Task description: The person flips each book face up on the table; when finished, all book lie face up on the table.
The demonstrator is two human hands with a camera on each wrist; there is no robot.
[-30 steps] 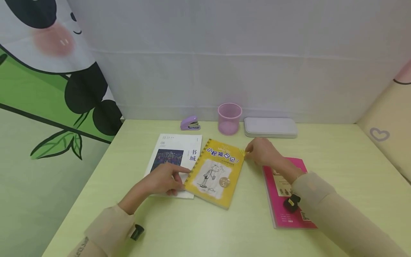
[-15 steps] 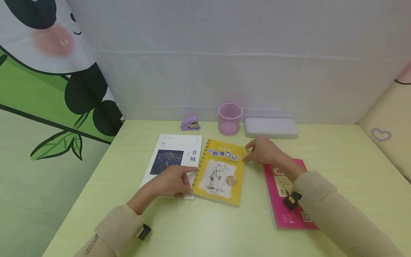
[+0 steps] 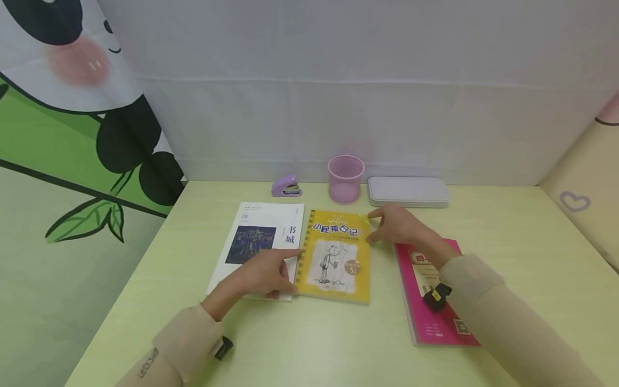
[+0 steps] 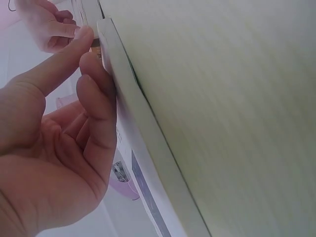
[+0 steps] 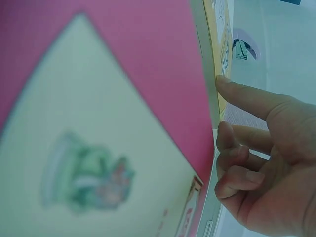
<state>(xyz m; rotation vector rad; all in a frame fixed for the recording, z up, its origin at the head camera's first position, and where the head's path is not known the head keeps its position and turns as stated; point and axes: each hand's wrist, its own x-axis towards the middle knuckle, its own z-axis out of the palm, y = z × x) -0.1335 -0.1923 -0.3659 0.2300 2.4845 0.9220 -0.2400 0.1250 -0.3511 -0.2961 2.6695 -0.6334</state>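
A yellow comic-style book [image 3: 333,263] lies on the table between both hands, nearly square to the table edge. Along its left side my left hand [image 3: 266,273] touches the edge with index finger and thumb, above a white magazine [image 3: 271,215]. In the left wrist view the other fingers of the left hand [image 4: 64,133] are loosely bent. My right hand [image 3: 396,226] touches the yellow book's upper right edge with thumb and index finger spread. A pink book [image 3: 435,317] lies to the right, partly hidden under the right forearm; it looms large in the right wrist view.
Along the back stand a purple stapler [image 3: 287,186], a pink translucent cup [image 3: 345,180] and a pale flat case [image 3: 408,192]. Behind them a light cloth [image 3: 338,107] hangs at the rear of the table [image 3: 329,349].
The yellow book has turned from a tilt to nearly straight, its lower end swinging right. My left hand has moved right along with it; the right hand has stayed near its upper right corner.
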